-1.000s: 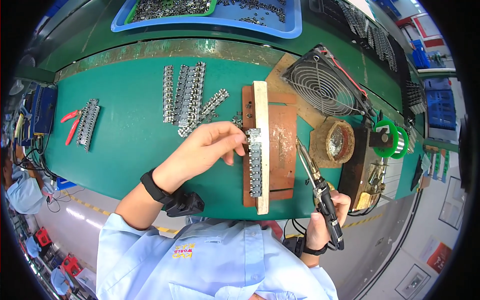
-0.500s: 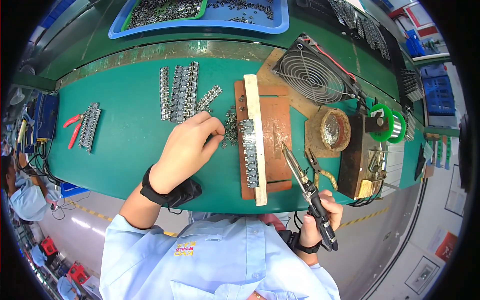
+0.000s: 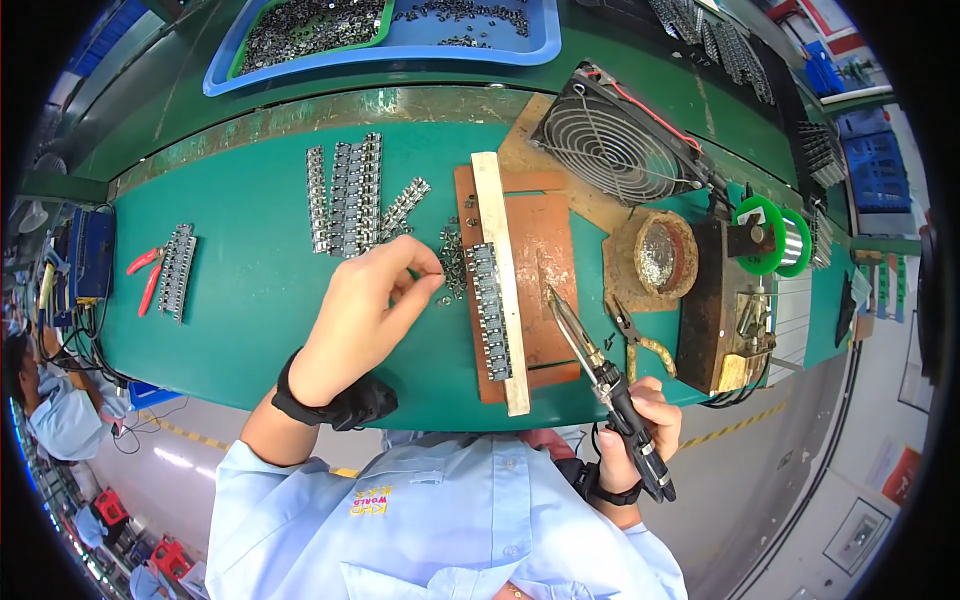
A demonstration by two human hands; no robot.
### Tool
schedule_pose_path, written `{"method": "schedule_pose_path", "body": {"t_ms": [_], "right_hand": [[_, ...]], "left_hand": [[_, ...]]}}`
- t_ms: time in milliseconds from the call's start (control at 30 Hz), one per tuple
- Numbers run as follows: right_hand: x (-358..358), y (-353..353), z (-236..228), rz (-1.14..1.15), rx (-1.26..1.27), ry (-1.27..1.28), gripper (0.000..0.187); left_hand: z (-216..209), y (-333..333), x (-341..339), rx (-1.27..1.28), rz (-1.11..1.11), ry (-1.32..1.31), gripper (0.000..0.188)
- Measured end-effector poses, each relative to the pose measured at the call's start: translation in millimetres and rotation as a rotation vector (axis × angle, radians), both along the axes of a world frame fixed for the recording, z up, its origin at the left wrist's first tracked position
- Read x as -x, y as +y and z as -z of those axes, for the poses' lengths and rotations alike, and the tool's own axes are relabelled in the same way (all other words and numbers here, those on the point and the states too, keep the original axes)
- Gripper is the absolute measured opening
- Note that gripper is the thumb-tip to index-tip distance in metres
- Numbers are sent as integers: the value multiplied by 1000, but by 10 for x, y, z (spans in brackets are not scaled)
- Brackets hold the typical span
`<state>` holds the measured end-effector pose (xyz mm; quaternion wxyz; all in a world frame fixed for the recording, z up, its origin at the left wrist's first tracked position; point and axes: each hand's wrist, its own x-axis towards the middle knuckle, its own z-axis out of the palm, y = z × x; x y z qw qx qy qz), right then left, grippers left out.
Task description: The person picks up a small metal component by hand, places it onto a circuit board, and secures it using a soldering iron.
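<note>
My left hand point(image 3: 365, 308) hovers just left of a small heap of tiny metal parts point(image 3: 453, 262), its thumb and forefinger pinched; anything between the tips is too small to make out. My right hand point(image 3: 652, 425) is closed round the dark handle of a soldering iron point(image 3: 612, 388). The iron's tip points up and left over a reddish-brown board point(image 3: 545, 235). Along that board lies a pale wooden bar point(image 3: 497, 225). A strip of small circuit boards point(image 3: 489, 312) rests against the bar's left edge, between my two hands.
More circuit board strips point(image 3: 352, 195) lie beyond my left hand. Red-handled pliers point(image 3: 150, 280) sit far left by another strip. To the right are a fan point(image 3: 620, 140), a round solder pot point(image 3: 665, 255), worn pliers point(image 3: 640, 340) and a green solder spool point(image 3: 770, 240). A blue tray point(image 3: 480, 50) stands behind.
The whole view has shifted slightly, moving the bench things a little left. My left hand stays pinched by the heap, and my right hand still grips the soldering iron over the board.
</note>
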<state>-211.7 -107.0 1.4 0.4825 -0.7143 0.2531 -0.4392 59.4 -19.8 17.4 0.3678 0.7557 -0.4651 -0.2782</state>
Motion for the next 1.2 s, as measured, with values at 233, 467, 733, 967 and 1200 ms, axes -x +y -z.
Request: {"method": "schedule_pose_path", "body": {"t_ms": [233,467,733,967,1200], "right_hand": [[-41,-23,13,-42,1,3,42],[-38,-54,42,-51,-28,30,44],[-52,-130,33,-135,30,91,43],[-81,-164,28,-142,56,89,43],[-79,-163,41,-129,63,82,43]], "left_hand": [[96,-25,-16,61,-90,917,9],[141,-48,21,46,-161,1041,11],[212,-64,45,40,-131,1091,10],[170,-70,48,-6,-137,1106,12],[88,-69,4,-99,-111,1060,13]]}}
